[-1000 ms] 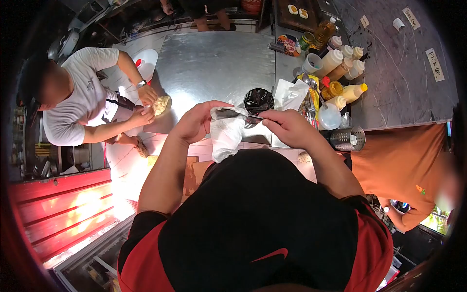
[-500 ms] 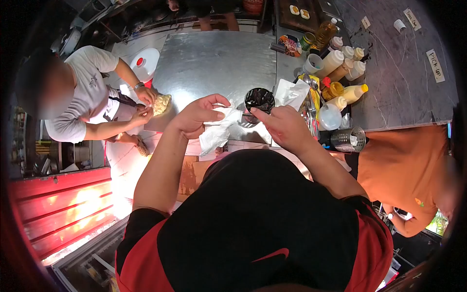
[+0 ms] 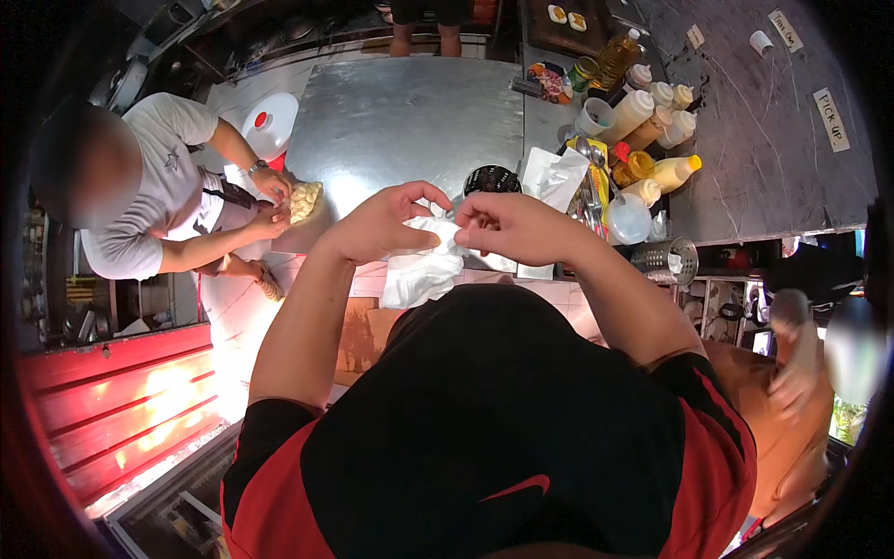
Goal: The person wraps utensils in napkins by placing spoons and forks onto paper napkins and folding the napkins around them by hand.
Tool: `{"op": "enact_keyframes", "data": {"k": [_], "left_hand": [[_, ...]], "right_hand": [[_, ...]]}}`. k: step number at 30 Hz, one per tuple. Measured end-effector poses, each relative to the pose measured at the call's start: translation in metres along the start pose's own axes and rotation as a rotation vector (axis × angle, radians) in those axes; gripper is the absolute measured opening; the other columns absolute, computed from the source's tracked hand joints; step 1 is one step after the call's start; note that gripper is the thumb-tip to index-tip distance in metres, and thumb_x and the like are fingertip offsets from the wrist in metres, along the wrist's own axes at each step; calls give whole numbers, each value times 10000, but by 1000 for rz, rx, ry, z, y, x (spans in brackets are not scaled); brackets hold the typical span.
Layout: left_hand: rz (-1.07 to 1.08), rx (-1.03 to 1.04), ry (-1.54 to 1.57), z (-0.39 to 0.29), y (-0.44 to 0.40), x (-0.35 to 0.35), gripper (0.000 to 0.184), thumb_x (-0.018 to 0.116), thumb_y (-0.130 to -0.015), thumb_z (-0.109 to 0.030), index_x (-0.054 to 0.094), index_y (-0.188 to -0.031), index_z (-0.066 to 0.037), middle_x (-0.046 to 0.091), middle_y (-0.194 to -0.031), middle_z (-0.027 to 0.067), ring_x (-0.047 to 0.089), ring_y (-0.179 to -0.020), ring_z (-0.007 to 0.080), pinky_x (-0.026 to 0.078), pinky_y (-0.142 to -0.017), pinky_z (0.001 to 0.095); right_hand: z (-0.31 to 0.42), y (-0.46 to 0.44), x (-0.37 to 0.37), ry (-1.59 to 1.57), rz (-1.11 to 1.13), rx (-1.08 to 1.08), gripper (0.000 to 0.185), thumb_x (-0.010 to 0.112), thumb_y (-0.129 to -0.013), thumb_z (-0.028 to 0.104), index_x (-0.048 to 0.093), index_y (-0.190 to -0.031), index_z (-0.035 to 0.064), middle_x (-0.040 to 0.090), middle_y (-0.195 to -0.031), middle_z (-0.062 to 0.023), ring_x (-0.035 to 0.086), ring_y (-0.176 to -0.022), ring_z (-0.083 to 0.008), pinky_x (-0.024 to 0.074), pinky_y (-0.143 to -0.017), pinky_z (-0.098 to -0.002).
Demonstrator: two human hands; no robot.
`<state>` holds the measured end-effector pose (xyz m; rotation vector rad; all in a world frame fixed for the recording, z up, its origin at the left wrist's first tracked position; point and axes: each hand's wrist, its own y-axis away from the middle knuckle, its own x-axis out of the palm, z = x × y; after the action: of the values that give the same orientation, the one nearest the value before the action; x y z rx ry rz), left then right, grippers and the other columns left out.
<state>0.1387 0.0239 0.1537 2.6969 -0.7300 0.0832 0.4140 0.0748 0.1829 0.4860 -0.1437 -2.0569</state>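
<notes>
A crumpled white tissue [image 3: 424,279] hangs from my left hand [image 3: 377,228], pinched between thumb and fingers. My right hand [image 3: 512,224] is beside it, thumb and fingertips closed together at the tissue's right edge. Just beyond the right hand, a round black item with pale markings [image 3: 492,179] stands on the metal table [image 3: 400,112]; the hand partly hides it. White paper napkins [image 3: 556,177] lie to the right of that item.
At left, a person in a white shirt [image 3: 172,158] handles a pale yellow bundle [image 3: 304,200]. Squeeze bottles [image 3: 633,112], an oil bottle [image 3: 618,58] and a perforated metal holder [image 3: 678,264] line the right side. Another person [image 3: 792,391] is at the lower right.
My right hand has left the black round item and come down and left to the tissue. The person at right has shifted from an orange-shirted back view to lower right.
</notes>
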Motion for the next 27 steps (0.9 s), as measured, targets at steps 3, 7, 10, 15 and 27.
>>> {"op": "enact_keyframes", "data": {"k": [3,7,10,15,27], "left_hand": [[46,30,-39,0,-1,-2,517,811,-880,70,620,-1352,-21,697,-1235,46,646,-1136,98,523,-967,272],[59,51,-3,-6,3,-1,493,812,-888,54,631,-1341,-21,697,-1238,37,642,-1136,97,524,-968,273],[-3,106,-105,-5,1,-1,432,818,-899,23,660,-1299,-20,703,-1220,33,642,-1124,94,522,-970,274],[-46,-43,-170,-5,3,-14,310,843,-914,-116,719,-1180,-15,735,-1072,18,655,-969,110,527,-871,295],[-131,-86,-92,-12,0,-30,256,862,-920,-110,739,-1123,-15,754,-964,25,675,-849,96,546,-761,284]], "right_hand": [[-9,-13,-1,-12,86,14,377,763,-1025,380,684,-1096,18,668,-834,-53,642,-779,-131,496,-713,-338],[-13,-19,-5,194,142,-70,368,762,-1022,369,666,-1069,17,643,-802,-87,631,-752,-174,475,-688,-375],[-7,-21,-4,277,95,-86,335,748,-1032,332,649,-1063,13,643,-802,-110,614,-737,-213,474,-686,-399],[3,-20,0,319,24,-79,272,705,-1059,281,637,-1075,19,660,-828,-143,596,-732,-281,486,-698,-419],[-6,-30,-6,246,-46,-95,250,695,-1079,263,656,-1117,19,716,-886,-86,653,-814,-220,522,-759,-402]]}}
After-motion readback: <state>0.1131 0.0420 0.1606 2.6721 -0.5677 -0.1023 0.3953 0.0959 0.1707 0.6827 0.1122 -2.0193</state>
